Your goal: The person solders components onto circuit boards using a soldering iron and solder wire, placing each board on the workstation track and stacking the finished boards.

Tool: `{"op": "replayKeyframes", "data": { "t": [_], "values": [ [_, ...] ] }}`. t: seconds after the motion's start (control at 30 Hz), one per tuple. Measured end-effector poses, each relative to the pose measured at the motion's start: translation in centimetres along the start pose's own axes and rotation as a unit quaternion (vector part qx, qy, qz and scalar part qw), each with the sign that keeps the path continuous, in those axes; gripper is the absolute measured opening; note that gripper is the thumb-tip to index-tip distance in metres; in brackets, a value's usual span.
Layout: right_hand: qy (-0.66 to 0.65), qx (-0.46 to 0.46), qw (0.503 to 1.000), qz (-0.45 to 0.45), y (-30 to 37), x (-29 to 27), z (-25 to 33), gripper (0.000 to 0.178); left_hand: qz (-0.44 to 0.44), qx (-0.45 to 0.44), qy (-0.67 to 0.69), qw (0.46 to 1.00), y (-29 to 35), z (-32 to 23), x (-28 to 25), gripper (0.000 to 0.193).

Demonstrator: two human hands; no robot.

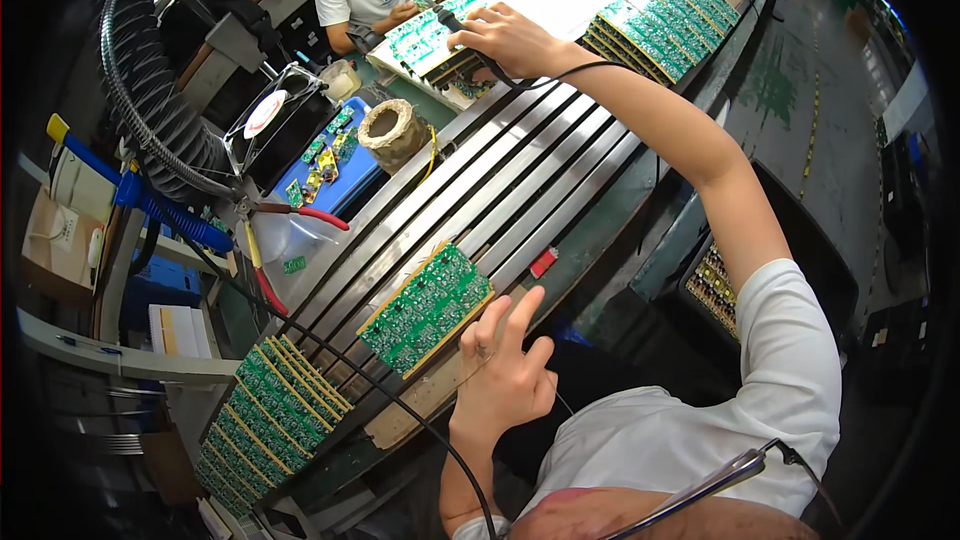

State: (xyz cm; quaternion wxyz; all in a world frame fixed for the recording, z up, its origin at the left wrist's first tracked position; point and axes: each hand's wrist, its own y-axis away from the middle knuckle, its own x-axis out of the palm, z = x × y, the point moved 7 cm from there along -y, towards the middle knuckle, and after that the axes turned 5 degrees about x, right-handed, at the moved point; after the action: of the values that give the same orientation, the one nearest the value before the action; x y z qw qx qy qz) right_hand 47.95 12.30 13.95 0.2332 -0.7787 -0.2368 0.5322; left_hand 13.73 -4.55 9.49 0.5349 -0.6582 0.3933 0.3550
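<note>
Black pen-shaped tool (444, 18): probably a soldering iron, out by the far board stack (418, 43), so I'd guess the step is using or parking it; next move calls for a steady wrist, plus care around the co-worker's hand (402, 13) near the tip
Right hand (513, 42): grip wrapped round that tool, well apart from the near board
Near green board (425, 310): lying on the slatted metal table (482, 158), just beyond the left fingertips, can't tell if they touch
Left hand (508, 380): half curled, can't tell if that grip holds anything
</note>
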Motion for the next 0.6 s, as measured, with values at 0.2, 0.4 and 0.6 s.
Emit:
{"op": "replayKeyframes", "data": {
  "t": [0.2, 0.4, 0.6],
  "values": [
    [-0.009, 0.012, 1.0, -0.016, 0.5, -0.2, 0.2, 0.061, 0.012, -0.081, -0.067, 0.994, 1.3, 1.1, -0.9, 0.014],
    [-0.132, 0.063, 0.981, -0.124, 2.2, -3.8, 2.9, 0.058, -0.084, -0.164, -0.124, 0.975, 1.6, 4.0, -1.7, 0.023],
    [-0.669, 0.147, 0.699, -0.206, 12.0, -13.2, 17.2, 0.032, -0.086, -0.255, -0.177, 0.947, 0.9, 6.6, -2.9, 0.037]
  ]
}}
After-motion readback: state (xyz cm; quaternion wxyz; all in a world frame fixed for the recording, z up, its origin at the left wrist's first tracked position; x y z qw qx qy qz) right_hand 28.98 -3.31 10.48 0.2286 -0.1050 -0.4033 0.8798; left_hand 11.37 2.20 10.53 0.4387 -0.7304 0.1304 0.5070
